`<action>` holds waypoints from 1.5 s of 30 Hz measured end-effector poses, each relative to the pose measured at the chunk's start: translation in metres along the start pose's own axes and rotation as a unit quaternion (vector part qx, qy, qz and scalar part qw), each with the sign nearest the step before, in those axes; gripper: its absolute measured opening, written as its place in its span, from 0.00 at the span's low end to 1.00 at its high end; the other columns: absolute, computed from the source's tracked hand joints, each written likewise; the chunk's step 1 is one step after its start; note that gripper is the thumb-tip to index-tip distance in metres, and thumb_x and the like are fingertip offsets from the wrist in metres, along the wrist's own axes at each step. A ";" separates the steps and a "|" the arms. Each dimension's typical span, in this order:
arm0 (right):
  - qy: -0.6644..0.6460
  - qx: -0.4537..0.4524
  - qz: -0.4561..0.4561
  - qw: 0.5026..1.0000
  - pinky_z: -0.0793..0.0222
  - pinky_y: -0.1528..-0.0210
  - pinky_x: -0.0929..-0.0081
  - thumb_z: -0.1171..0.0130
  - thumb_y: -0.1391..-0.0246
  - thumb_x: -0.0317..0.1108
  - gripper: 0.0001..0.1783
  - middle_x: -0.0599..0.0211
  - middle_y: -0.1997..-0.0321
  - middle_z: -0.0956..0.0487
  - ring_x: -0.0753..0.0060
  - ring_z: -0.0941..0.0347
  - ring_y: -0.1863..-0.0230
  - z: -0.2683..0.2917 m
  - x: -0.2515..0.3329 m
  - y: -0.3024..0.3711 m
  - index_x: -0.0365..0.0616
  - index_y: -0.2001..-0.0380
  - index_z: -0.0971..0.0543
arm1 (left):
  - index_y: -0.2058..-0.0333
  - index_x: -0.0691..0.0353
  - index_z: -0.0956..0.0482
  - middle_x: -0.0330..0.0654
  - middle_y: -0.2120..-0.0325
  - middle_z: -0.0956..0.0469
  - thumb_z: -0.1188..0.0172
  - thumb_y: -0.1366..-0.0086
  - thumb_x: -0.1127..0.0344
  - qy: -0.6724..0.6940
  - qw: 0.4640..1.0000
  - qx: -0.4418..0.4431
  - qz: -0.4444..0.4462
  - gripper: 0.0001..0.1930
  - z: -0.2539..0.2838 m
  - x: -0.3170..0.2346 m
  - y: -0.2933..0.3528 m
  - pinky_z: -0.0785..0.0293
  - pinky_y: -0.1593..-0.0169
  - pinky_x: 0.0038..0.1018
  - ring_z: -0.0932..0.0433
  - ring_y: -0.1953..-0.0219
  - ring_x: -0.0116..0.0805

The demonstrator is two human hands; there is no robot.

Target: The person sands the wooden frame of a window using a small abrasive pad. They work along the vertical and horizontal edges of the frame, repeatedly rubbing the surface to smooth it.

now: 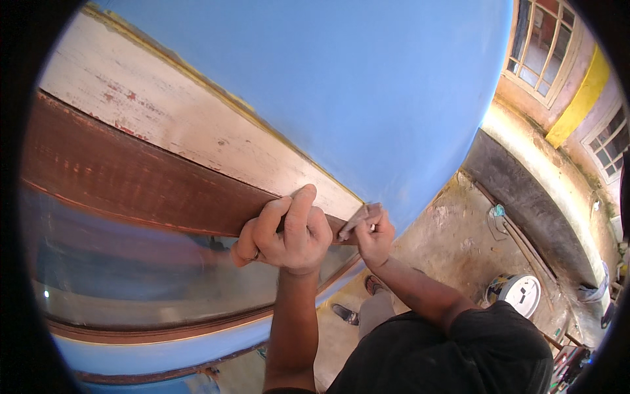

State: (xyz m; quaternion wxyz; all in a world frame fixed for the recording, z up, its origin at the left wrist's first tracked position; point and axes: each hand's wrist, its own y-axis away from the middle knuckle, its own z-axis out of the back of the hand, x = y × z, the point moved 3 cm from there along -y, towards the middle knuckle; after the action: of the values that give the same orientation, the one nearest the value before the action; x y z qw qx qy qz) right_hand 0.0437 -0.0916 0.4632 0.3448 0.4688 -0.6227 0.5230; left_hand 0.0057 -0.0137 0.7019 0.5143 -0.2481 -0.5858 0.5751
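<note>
A brown wooden window frame (131, 177) runs across a blue wall (341, 85), with a worn pale band (197, 125) above it and a glass pane (144, 269) below. My left hand (285, 233) is curled over the lower edge of the brown frame, fingers closed on it. My right hand (373, 231) presses a small greyish piece, like sandpaper (359, 215), against the right end of the frame near the blue wall.
Far below lies a dirty concrete floor (453, 236) with a white-lidded paint bucket (518, 294). A curved grey and cream ledge (538, 190) borders it. Windows with cream frames (541, 46) sit in the far wall. My feet (357, 308) show beneath me.
</note>
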 end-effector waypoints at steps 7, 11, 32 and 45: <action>-0.005 0.004 -0.065 0.998 0.32 0.64 0.75 0.36 0.35 0.24 0.11 0.69 0.71 0.24 0.81 0.31 0.68 0.013 -0.023 0.008 0.43 0.68 0.29 | 0.59 0.28 0.11 0.16 0.59 0.28 0.32 0.37 0.66 -0.008 1.000 0.006 -0.003 0.15 0.002 0.000 0.000 0.51 0.47 0.37 0.36 0.51 0.30; 0.060 -0.002 -0.003 0.998 0.26 0.58 0.67 0.31 0.41 0.29 0.09 0.61 0.64 0.19 0.64 0.24 0.63 0.002 -0.004 0.008 0.42 0.67 0.23 | 0.59 0.28 0.11 0.16 0.59 0.28 0.31 0.37 0.65 -0.009 1.000 0.016 -0.003 0.14 0.001 0.001 0.003 0.51 0.47 0.37 0.36 0.51 0.30; -0.001 0.005 -0.074 0.997 0.33 0.65 0.75 0.32 0.39 0.27 0.11 0.71 0.72 0.26 0.78 0.31 0.69 0.015 -0.025 0.003 0.44 0.71 0.27 | 0.58 0.28 0.12 0.17 0.60 0.27 0.32 0.36 0.66 -0.004 1.000 0.010 -0.014 0.15 0.002 0.002 -0.001 0.51 0.47 0.37 0.36 0.51 0.30; 0.002 0.029 -0.042 0.999 0.32 0.64 0.76 0.34 0.37 0.28 0.09 0.77 0.72 0.24 0.82 0.31 0.68 0.008 0.004 -0.014 0.44 0.68 0.26 | 0.59 0.28 0.12 0.18 0.60 0.28 0.34 0.36 0.68 -0.006 1.000 0.019 -0.003 0.16 0.000 -0.001 -0.003 0.50 0.47 0.39 0.35 0.51 0.32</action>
State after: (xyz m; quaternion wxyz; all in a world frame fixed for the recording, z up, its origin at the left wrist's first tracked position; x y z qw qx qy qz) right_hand 0.0564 -0.1005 0.4695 0.3533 0.5034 -0.5865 0.5271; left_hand 0.0072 -0.0146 0.7042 0.5168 -0.2331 -0.5790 0.5859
